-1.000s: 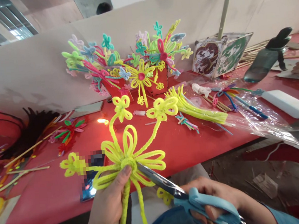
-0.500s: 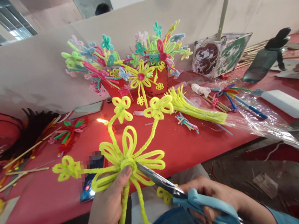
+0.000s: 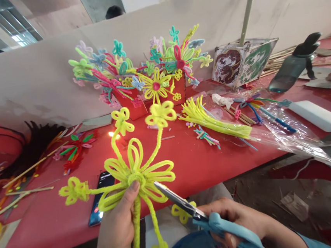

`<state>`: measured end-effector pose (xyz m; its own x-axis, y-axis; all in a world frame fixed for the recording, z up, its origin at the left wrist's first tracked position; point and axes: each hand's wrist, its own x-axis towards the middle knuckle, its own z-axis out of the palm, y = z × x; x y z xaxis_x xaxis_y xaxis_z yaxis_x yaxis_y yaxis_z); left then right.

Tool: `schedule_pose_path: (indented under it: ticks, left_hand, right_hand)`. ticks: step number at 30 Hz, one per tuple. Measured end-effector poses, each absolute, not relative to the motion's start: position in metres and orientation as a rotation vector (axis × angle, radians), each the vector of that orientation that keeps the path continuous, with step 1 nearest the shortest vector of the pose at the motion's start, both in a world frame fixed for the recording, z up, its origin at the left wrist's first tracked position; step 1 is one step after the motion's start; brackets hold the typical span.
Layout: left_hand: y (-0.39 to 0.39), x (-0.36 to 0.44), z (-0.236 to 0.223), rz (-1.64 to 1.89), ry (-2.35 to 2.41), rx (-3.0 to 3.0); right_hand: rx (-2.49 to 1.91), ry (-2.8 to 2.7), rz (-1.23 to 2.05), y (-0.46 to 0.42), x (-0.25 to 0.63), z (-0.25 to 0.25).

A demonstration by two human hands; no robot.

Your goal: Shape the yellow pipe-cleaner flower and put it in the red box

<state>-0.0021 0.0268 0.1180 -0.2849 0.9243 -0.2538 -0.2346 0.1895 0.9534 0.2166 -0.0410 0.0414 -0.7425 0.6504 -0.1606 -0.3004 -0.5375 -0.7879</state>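
Note:
My left hand (image 3: 119, 226) grips the stem of a yellow pipe-cleaner flower (image 3: 135, 170), thumb pressed against its round centre. The flower has looped petals and several long stalks ending in small blossoms. My right hand (image 3: 236, 222) holds blue-handled scissors (image 3: 213, 222) by the handles. The scissor blades (image 3: 172, 195) point up-left and end just right of the flower's centre, slightly apart from it.
A red table (image 3: 186, 161) carries a red box of colourful pipe-cleaner flowers (image 3: 146, 75), a bundle of yellow pipe cleaners (image 3: 215, 121), a phone (image 3: 98, 198), a plastic bag (image 3: 277, 125), a decorated paper lantern (image 3: 244, 60), black pipe cleaners (image 3: 35, 142) and wooden sticks (image 3: 28, 190). A white partition (image 3: 32, 82) stands behind.
The flower shifted slightly left and up. The scissor tips, which were at the flower's centre, have drawn back a little to the right.

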Motion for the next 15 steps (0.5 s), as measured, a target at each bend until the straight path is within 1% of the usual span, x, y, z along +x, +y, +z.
schedule_pose_path:
  ticks: [2,4,8,11,13,15]
  left_hand:
    - [0.028,-0.003,0.117,1.347,1.308,0.643]
    - [0.029,-0.003,0.117,1.365,1.276,0.597]
    - [0.030,-0.001,0.118,1.434,1.356,0.530]
    - [0.032,0.000,0.116,1.471,1.388,0.509]
    - [0.032,0.000,0.115,1.476,1.383,0.510]
    - [0.032,0.001,0.114,1.453,1.395,0.487]
  right_hand:
    - [-0.634,-1.093,2.146,-0.039,0.222,0.045]
    - [-0.841,-1.200,1.912,-0.036,0.231,0.049]
    - [-1.427,-1.624,1.196,-0.022,0.248,0.050]
    - [-1.687,-1.945,0.687,-0.006,0.255,0.040]
    - [-1.797,-2.083,0.496,0.007,0.257,0.031]
    - [-1.827,-2.141,0.379,0.017,0.258,0.027]
